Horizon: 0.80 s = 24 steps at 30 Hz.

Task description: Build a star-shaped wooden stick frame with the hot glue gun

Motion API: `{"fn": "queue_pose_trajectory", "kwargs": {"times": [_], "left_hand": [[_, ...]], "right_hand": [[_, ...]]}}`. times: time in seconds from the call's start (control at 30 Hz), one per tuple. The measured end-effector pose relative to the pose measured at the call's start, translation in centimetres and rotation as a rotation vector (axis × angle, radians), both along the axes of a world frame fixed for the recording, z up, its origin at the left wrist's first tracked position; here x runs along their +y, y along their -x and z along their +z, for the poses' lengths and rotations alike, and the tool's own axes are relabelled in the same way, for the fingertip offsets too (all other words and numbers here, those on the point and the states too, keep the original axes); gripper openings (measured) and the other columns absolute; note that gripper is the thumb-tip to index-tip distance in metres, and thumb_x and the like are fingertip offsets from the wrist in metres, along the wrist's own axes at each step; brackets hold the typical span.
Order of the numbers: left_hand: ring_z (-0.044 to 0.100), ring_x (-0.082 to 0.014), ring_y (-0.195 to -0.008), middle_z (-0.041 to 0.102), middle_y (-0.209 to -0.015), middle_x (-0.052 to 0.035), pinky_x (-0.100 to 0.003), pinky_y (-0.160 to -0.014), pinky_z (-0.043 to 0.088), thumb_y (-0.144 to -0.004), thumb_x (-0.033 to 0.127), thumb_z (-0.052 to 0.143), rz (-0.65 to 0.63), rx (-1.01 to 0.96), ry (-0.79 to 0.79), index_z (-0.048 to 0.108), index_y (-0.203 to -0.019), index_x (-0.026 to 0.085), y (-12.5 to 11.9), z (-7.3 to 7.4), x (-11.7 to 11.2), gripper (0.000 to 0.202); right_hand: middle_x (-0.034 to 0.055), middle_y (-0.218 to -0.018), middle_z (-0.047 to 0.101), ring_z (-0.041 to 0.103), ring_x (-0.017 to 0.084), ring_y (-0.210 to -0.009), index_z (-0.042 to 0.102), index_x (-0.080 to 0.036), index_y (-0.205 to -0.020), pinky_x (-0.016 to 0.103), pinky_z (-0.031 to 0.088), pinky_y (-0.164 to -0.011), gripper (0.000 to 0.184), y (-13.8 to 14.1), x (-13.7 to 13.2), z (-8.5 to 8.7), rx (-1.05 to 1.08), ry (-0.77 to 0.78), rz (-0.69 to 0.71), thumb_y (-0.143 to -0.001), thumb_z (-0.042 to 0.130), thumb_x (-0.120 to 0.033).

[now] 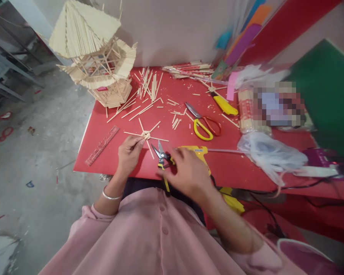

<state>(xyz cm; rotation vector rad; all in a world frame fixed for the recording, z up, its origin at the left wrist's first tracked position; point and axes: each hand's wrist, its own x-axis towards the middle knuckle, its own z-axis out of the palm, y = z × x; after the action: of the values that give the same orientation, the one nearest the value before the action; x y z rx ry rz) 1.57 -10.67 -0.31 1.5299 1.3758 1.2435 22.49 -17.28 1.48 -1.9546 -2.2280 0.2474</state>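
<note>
My left hand (130, 152) pinches a small star-shaped frame of thin wooden sticks (146, 135) near its centre, just above the red tabletop. Its sticks spread outward from a little hub. Beside it, snips (162, 156) with dark blades and yellow-black handles point away from me, blades apart. One handle reaches past the table's front edge. My right hand (189, 168) is over the handles, slightly blurred, its thumb and fingers spread around them. Whether it touches them I cannot tell. Partly behind that hand lies a yellow glue gun (200, 152) with a clear glue stick.
Scissors (202, 120), a yellow-handled cutter (225, 105) and loose sticks (150, 86) lie farther back. A stick-built pagoda model (103, 65) stands at back left, above a clear ruler (102, 146). Plastic bags (271, 152) and a stick bundle (245, 109) occupy the right.
</note>
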Motion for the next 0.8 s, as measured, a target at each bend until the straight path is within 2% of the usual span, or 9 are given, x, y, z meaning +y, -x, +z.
{"fn": "queue_pose_trajectory", "kwargs": {"times": [0.07,0.13,0.27,0.37,0.43,0.5,0.57,0.7,0.8], "left_hand": [[0.062,-0.0131,-0.071,0.069,-0.08,-0.0023,-0.025,-0.065,0.048,-0.089,0.037,0.068,0.006,0.002,0.008,0.081,-0.092,0.024,-0.1,-0.2,-0.3,0.019],[0.061,-0.0132,-0.07,0.068,-0.078,-0.002,-0.025,-0.064,0.047,-0.088,0.039,0.069,0.01,-0.006,0.015,0.08,-0.089,0.023,-0.4,-0.3,-0.6,0.019],[0.058,-0.0119,-0.066,0.067,-0.075,-0.0017,-0.024,-0.06,0.045,-0.085,0.041,0.071,-0.003,-0.079,0.046,0.078,-0.084,0.022,-0.7,-0.4,-1.2,0.021],[0.052,-0.0089,-0.058,0.063,-0.072,0.0,-0.022,-0.054,0.042,-0.084,0.041,0.073,0.002,-0.155,0.092,0.078,-0.084,0.021,-0.5,-0.4,-1.5,0.021],[0.047,-0.0065,-0.052,0.061,-0.07,0.0012,-0.021,-0.05,0.039,-0.083,0.042,0.075,0.013,-0.215,0.118,0.078,-0.084,0.02,-0.3,-0.3,-1.7,0.022],[0.043,-0.0044,-0.048,0.06,-0.07,0.0018,-0.02,-0.046,0.036,-0.081,0.044,0.077,0.01,-0.309,0.145,0.078,-0.084,0.02,-0.3,-0.2,-1.9,0.025],[0.04,-0.0029,-0.045,0.059,-0.069,0.0022,-0.019,-0.041,0.032,-0.077,0.048,0.08,0.001,-0.419,0.175,0.077,-0.083,0.019,-0.5,-0.1,-2.0,0.03],[0.038,-0.0017,-0.042,0.059,-0.066,0.0031,-0.018,-0.038,0.029,-0.072,0.049,0.084,0.002,-0.512,0.193,0.077,-0.084,0.018,-1.0,0.3,-2.1,0.034],[0.04,-0.0023,-0.042,0.059,-0.063,0.0037,-0.018,-0.039,0.032,-0.074,0.048,0.083,0.038,-0.469,0.16,0.076,-0.084,0.018,-0.5,0.8,-2.1,0.033]], "right_hand": [[0.0219,-0.137,0.059,0.054,0.039,-0.121,0.051,-0.016,-0.146,0.047,0.047,-0.089,0.082,2.0,-3.3,-1.5,-0.052,-0.041,0.037,-0.081,0.065,-0.064],[0.0252,-0.141,0.054,0.051,0.041,-0.123,0.045,-0.013,-0.149,0.051,0.047,-0.091,0.084,3.1,-5.2,-2.8,-0.099,-0.06,-0.023,-0.081,0.068,-0.057],[0.0257,-0.128,0.059,0.056,0.04,-0.111,0.045,-0.007,-0.148,0.053,0.049,-0.087,0.079,2.6,-5.8,-3.9,-0.064,-0.017,-0.142,-0.075,0.066,-0.032],[0.0218,-0.119,0.062,0.058,0.038,-0.11,0.046,-0.007,-0.146,0.053,0.051,-0.092,0.081,0.9,-5.9,-3.4,0.21,0.0,-0.152,-0.07,0.062,-0.028],[0.0178,-0.122,0.062,0.06,0.034,-0.112,0.044,-0.014,-0.149,0.049,0.052,-0.093,0.082,-0.1,-6.5,-2.7,0.48,0.044,-0.141,-0.07,0.058,-0.027],[0.0146,-0.122,0.063,0.063,0.03,-0.109,0.043,-0.02,-0.15,0.045,0.054,-0.088,0.078,-0.5,-7.2,-1.8,0.756,0.117,-0.105,-0.073,0.053,-0.029],[0.0141,-0.113,0.066,0.065,0.029,-0.103,0.046,-0.02,-0.147,0.044,0.055,-0.083,0.07,0.0,-7.6,-1.1,0.963,0.175,-0.07,-0.079,0.044,-0.032],[0.0137,-0.102,0.069,0.066,0.029,-0.099,0.054,-0.019,-0.135,0.046,0.054,-0.082,0.057,1.9,-6.8,-0.4,1.071,0.279,0.043,-0.081,0.037,-0.027],[0.0141,-0.113,0.068,0.064,0.028,-0.109,0.05,-0.019,-0.139,0.045,0.054,-0.09,0.063,2.4,-5.6,-0.5,0.963,0.27,0.134,-0.076,0.044,-0.024]]}}
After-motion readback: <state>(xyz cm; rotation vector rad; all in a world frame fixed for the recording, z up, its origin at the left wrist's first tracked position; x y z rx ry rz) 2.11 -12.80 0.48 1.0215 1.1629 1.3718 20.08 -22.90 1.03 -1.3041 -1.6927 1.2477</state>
